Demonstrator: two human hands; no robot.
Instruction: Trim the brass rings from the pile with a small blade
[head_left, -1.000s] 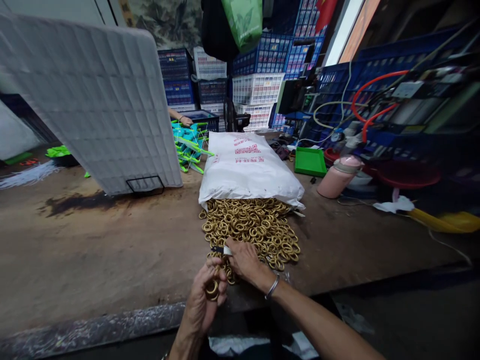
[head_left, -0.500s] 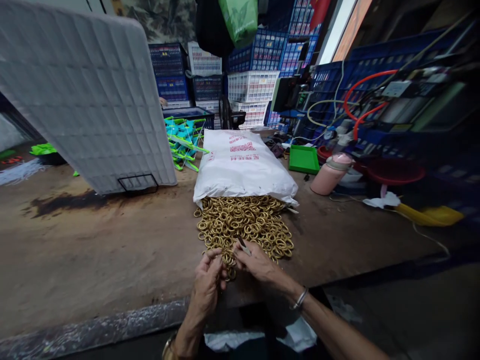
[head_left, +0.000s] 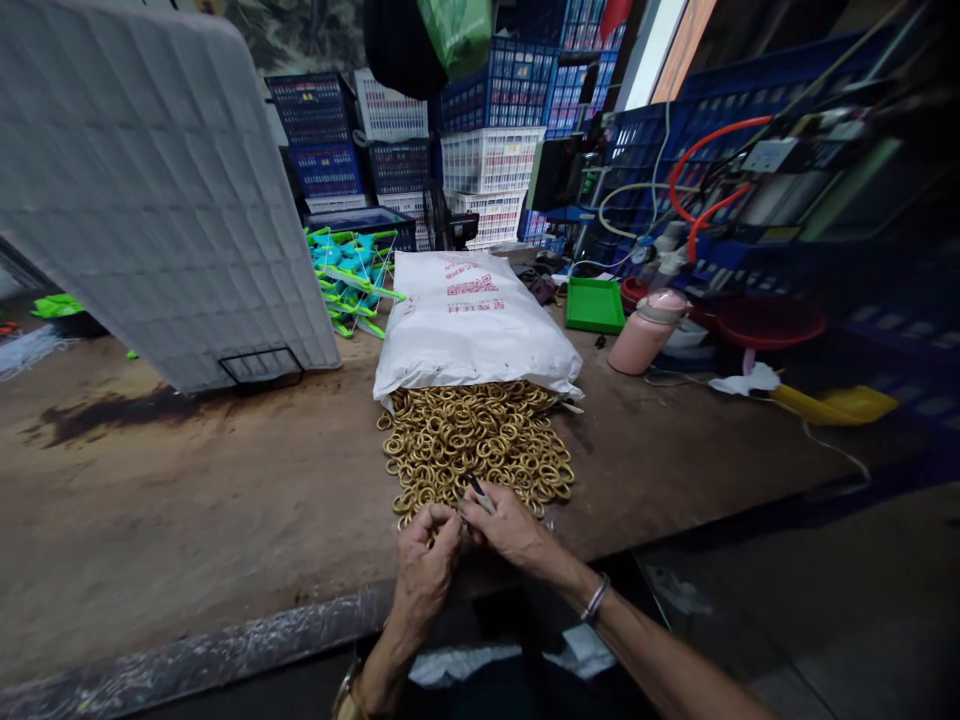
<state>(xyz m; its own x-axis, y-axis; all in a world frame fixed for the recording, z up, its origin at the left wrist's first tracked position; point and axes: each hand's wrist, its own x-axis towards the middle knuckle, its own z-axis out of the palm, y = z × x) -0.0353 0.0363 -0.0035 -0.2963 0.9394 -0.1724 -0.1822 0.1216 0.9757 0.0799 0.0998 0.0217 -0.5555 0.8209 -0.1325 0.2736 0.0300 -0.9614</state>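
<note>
Brass-coloured rings [head_left: 480,440] lie in a heap at the mouth of a white sack [head_left: 480,340] with red print. At the heap's near edge, my left hand [head_left: 427,560] is closed, thumb against fingers, around a ring [head_left: 431,540] that is mostly hidden. Close beside it, my right hand [head_left: 514,530] grips a slim tool [head_left: 481,495] with a dark end and a pale grey part; it looks like a small knife, though its kind is not certain. The fingertips of both hands almost meet.
A padded whitish panel [head_left: 165,200] stands tilted on a wire stand at left. Behind the sack are green and turquoise plastic parts [head_left: 349,275]. A green tray [head_left: 594,305], a pink bottle [head_left: 649,332] and red tubing [head_left: 679,180] are at right. Stacked crates [head_left: 491,160] fill the back.
My hands have drawn together, the left moving right and turning so its back faces up more. The right still grips the slim tool. The whole view has shifted slightly.
</note>
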